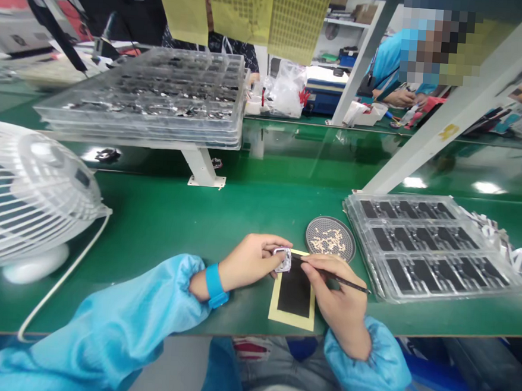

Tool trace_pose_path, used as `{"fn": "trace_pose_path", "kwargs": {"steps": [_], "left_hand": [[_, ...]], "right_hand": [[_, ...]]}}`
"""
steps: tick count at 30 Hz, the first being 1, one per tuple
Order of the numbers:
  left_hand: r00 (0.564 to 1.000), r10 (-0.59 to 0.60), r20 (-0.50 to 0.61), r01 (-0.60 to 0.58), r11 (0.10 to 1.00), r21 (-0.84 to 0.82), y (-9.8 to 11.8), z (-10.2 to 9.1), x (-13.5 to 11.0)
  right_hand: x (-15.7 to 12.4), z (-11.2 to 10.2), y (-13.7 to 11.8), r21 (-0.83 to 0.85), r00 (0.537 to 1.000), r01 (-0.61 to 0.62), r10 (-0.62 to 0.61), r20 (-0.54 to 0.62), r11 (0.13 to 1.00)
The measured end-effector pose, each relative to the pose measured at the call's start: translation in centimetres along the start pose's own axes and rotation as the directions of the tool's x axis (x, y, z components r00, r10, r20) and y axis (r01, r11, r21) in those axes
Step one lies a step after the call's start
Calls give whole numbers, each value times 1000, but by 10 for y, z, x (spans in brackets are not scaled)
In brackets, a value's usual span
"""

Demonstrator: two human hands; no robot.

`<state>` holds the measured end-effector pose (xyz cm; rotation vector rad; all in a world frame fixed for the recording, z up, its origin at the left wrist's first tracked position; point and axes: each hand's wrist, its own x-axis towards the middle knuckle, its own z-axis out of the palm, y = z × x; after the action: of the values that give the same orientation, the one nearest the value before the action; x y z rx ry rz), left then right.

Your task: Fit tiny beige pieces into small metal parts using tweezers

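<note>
Between the fingers of my left hand (252, 257) is a small silvery square case (282, 260), which looks like a watch-sized frame. My right hand (341, 293) is closed round dark tweezers (347, 281), their tip close to the case's right edge; I cannot tell whether they touch. Below both hands lies a black sheet with a pale yellow border (291, 321). Just beyond my right hand sits a round grey dish (351, 240) with many small cream-coloured pieces in it. A blue band is round my left wrist.
A white fan (33, 191) stands at the left, its cord on the bench. Clear trays (436, 249) of black parts lie at the right. More stacked trays (145, 116) rest on a raised shelf. A white slanted post (446, 107) rises at the right; another person works beyond.
</note>
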<state>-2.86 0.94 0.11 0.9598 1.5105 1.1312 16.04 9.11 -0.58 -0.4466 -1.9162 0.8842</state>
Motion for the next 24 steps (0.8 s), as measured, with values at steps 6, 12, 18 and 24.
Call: {"fn": "trace_pose_path", "kwargs": {"steps": [6,12,18,24], "left_hand": [[1000,2,1,-2,1000,9,-1,0,2],[1000,-2,-7,2,1000,17,0,1,1],[1000,-5,-11,5,1000,18,0,0,0],[1000,-12,-9,12,1000,-14,3,0,1]], "right_hand": [[0,1,0,-34,1000,-9,9,-1,999],[1,3,0,-48,1000,3,-3,-2,999],[0,5,1,-87,1000,12,-10,18,996],[-2,3,-1,-98,1000,-20,19,-11,995]]}}
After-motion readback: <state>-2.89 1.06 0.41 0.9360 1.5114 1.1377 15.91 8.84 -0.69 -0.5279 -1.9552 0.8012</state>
